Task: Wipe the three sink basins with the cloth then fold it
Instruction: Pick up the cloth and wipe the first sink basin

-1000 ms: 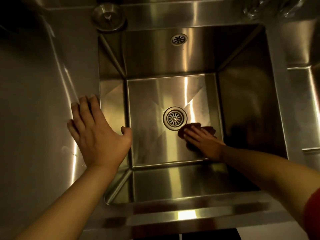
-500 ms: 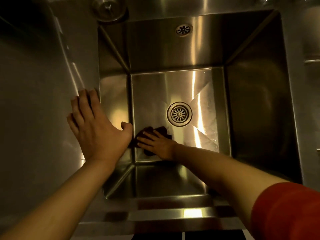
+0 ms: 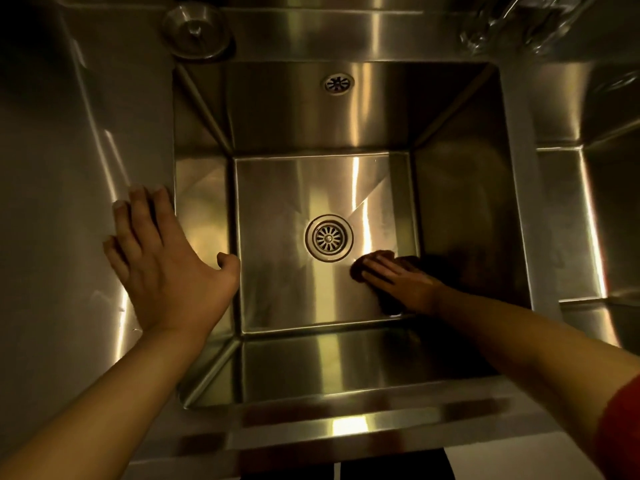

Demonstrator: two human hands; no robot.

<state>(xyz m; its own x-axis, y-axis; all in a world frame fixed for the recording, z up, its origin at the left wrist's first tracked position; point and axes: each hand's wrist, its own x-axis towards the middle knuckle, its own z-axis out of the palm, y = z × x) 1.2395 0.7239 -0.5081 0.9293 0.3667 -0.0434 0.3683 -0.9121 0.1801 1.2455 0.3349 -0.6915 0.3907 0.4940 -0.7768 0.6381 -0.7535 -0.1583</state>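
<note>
Down on the floor of the middle sink basin, pressed the dark cloth flat under the right hand, fingers straight and spread over it, not curled round it or pinching it. Lay just right of the drain and toward the near side, close to the right wall. Had been over at the near-left corner of the floor half a second before, almost under the left thumb; had been right of the drain a half second before that. So, swept across the floor to the left and back again. Kept the left hand where it was throughout, splayed flat on the steel counter at the basin's left rim, thumb hanging over the edge, holding nothing, bracing only.

Judged from that: still well inside the wiping of this one basin, floor strokes underway. Could not tell whether the walls had been covered. Saw part of another basin to the right, past the dividing rim, with no cloth near it. Folding not yet begun.

Also noted a round metal strainer plug on the back ledge, an overflow grille in the rear wall, blurred glassware at the far right corner, and a red sleeve on the right arm.
</note>
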